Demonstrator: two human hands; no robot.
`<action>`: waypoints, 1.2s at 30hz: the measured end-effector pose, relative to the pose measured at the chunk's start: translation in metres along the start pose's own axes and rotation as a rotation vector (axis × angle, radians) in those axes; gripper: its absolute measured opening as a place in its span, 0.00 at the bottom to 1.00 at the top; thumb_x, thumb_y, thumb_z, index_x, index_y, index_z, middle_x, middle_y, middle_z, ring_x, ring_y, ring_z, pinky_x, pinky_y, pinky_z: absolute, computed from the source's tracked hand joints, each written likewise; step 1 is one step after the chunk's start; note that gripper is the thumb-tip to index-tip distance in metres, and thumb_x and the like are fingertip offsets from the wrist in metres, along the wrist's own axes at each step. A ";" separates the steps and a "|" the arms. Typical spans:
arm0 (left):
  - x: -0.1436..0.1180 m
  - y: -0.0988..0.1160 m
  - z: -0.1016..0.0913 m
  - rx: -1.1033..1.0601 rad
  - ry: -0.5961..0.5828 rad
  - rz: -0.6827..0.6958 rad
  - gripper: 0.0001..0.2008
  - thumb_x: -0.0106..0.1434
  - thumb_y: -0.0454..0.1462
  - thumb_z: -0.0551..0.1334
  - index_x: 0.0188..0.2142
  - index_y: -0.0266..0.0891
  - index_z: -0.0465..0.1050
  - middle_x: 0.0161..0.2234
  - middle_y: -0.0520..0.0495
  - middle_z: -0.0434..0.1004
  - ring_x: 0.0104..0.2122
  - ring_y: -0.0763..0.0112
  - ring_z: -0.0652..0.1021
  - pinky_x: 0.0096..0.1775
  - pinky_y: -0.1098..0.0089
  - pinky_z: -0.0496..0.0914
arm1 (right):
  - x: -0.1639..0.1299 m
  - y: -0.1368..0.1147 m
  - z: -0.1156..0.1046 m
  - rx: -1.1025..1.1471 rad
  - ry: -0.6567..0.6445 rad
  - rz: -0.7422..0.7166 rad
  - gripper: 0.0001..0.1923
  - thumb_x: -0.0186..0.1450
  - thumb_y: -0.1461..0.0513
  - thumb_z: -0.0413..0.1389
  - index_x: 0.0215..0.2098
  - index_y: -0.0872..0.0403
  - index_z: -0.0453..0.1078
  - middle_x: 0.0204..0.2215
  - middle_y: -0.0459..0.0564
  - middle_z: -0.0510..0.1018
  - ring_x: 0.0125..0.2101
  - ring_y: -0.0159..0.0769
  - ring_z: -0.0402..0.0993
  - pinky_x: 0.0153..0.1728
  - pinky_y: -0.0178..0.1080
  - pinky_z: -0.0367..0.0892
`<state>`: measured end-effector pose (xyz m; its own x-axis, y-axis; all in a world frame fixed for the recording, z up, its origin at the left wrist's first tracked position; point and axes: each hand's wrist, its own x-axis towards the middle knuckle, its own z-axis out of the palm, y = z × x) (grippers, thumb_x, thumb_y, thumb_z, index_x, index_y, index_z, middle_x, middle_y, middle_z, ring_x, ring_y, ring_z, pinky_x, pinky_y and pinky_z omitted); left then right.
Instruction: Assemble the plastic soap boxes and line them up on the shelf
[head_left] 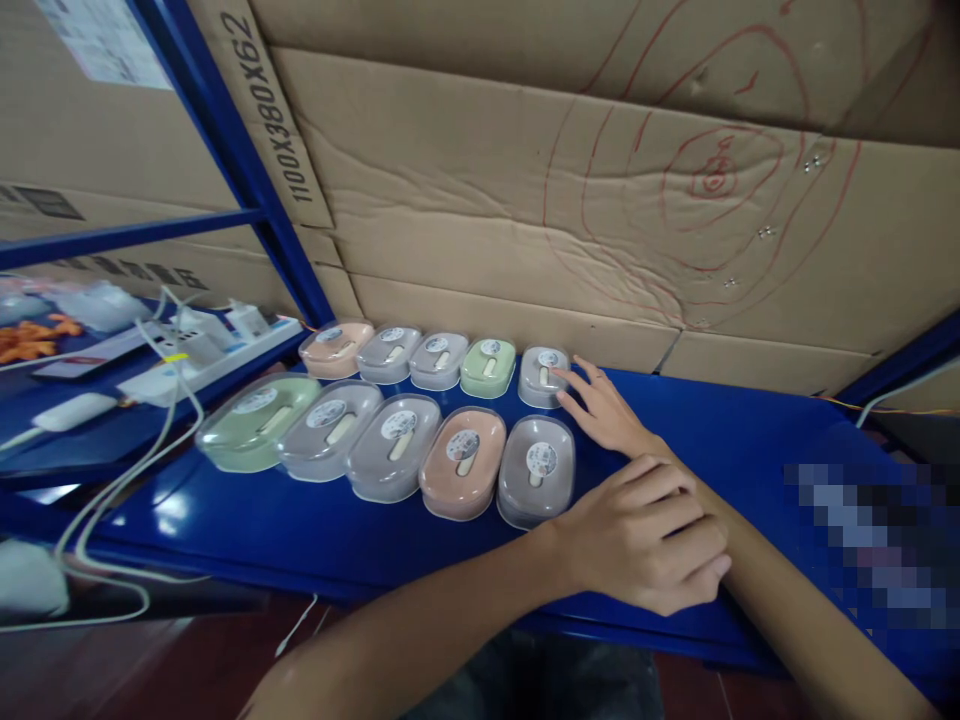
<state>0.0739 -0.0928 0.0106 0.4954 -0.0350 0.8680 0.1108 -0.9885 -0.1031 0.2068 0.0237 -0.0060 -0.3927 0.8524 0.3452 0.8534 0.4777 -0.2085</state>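
Observation:
My right hand (604, 408) reaches to the rightmost grey lunch box (541, 385) of the back row. Its fingers are stretched out and the tips touch the right side of the box. Across my right forearm lies my left hand (652, 535), fingers curled in; its palm side is hidden. Nearest to it in the front row is another grey lunch box (531, 495). To its left sit a pink lunch box (450, 490), more grey ones and a green lunch box (244, 440). All have clear domed lids, round stickers and a pale elongated piece on top.
The boxes stand in two rows on a blue tabletop (675, 400). Behind rises a cardboard panel (450, 170) with red drawn rings. At left are a power strip (217, 360) with chargers, a phone and hanging white cables (112, 500). A blurred patch covers the right.

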 end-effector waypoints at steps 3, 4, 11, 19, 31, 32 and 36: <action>0.001 0.000 -0.001 -0.004 -0.042 -0.014 0.13 0.74 0.38 0.61 0.36 0.37 0.82 0.32 0.46 0.82 0.41 0.61 0.80 0.47 0.59 0.77 | -0.017 0.008 -0.008 -0.042 0.099 0.096 0.27 0.79 0.44 0.48 0.63 0.54 0.70 0.62 0.66 0.73 0.63 0.58 0.73 0.65 0.59 0.69; 0.001 0.000 -0.001 -0.003 -0.058 -0.018 0.13 0.74 0.38 0.61 0.36 0.37 0.82 0.33 0.45 0.82 0.41 0.60 0.80 0.48 0.59 0.77 | -0.024 0.011 -0.011 -0.068 0.119 0.158 0.27 0.77 0.43 0.51 0.60 0.55 0.70 0.58 0.67 0.75 0.60 0.59 0.75 0.62 0.59 0.71; 0.002 -0.002 -0.005 0.050 -0.112 -0.144 0.12 0.75 0.37 0.60 0.42 0.34 0.83 0.41 0.42 0.85 0.47 0.58 0.80 0.58 0.54 0.74 | -0.060 0.020 -0.029 -0.028 0.067 0.393 0.31 0.77 0.45 0.50 0.71 0.51 0.59 0.66 0.66 0.71 0.56 0.59 0.79 0.52 0.54 0.75; 0.004 -0.010 -0.007 0.133 -0.142 -0.341 0.14 0.76 0.39 0.60 0.49 0.32 0.81 0.50 0.36 0.83 0.54 0.50 0.78 0.54 0.52 0.75 | -0.061 0.025 -0.035 -0.198 -0.037 0.463 0.34 0.68 0.52 0.60 0.67 0.56 0.59 0.60 0.70 0.76 0.51 0.61 0.80 0.43 0.48 0.71; -0.062 0.040 -0.086 0.654 -0.436 -0.795 0.35 0.71 0.56 0.66 0.72 0.47 0.70 0.75 0.35 0.63 0.77 0.21 0.50 0.69 0.21 0.53 | -0.059 0.029 -0.037 -0.205 -0.026 0.535 0.37 0.69 0.41 0.60 0.64 0.55 0.60 0.58 0.69 0.77 0.50 0.63 0.82 0.47 0.52 0.73; -0.071 0.040 -0.089 0.669 -0.457 -0.819 0.37 0.71 0.56 0.66 0.74 0.48 0.67 0.77 0.36 0.60 0.78 0.22 0.49 0.70 0.21 0.52 | -0.059 0.030 -0.038 -0.222 -0.031 0.551 0.37 0.69 0.41 0.60 0.64 0.55 0.60 0.58 0.69 0.77 0.51 0.63 0.82 0.48 0.52 0.73; -0.088 0.038 -0.085 0.687 -0.494 -0.806 0.39 0.74 0.54 0.64 0.79 0.47 0.59 0.79 0.35 0.55 0.78 0.23 0.50 0.70 0.24 0.56 | -0.061 0.040 -0.046 -0.273 -0.050 0.652 0.38 0.68 0.42 0.61 0.63 0.57 0.59 0.57 0.70 0.77 0.54 0.64 0.81 0.48 0.51 0.73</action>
<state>-0.0389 -0.1396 -0.0287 0.3334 0.7770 0.5340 0.9140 -0.4053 0.0190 0.2806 -0.0191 0.0069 0.2180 0.9584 0.1844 0.9728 -0.1982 -0.1197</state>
